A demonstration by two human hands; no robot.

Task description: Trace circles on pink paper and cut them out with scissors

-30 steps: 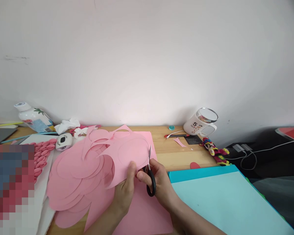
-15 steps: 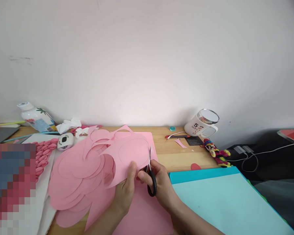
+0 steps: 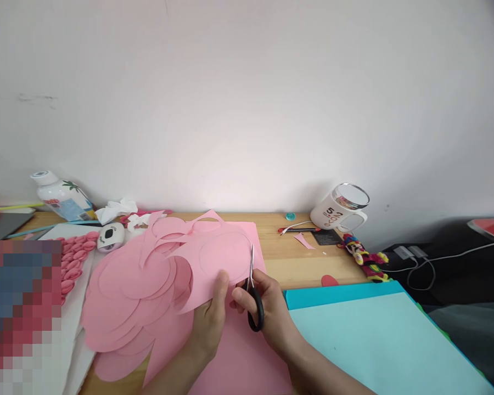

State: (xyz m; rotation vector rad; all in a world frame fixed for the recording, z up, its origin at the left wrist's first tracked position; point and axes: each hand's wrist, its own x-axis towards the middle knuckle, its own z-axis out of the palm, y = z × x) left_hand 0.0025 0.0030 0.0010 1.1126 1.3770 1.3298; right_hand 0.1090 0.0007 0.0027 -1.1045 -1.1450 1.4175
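My left hand pinches the lower edge of a sheet of pink paper, thumb on top and the other fingers hidden beneath. A thin oval outline is drawn on that sheet, and its left side has a curved cut-out. My right hand grips black-handled scissors, whose blades stand upright at the sheet's right edge, close to the outline. Pink paper ovals lie in an overlapping pile to the left. Under both hands is a larger pink sheet.
A white mug and a small doll stand at the back right, near a pen and scraps. Light-blue paper covers the right front. At the left are a white bottle, crumpled tissue and a white device.
The scissors' blades look slightly closer together than before. Both hands and the paper stay almost in place; the whole view has shifted very slightly.
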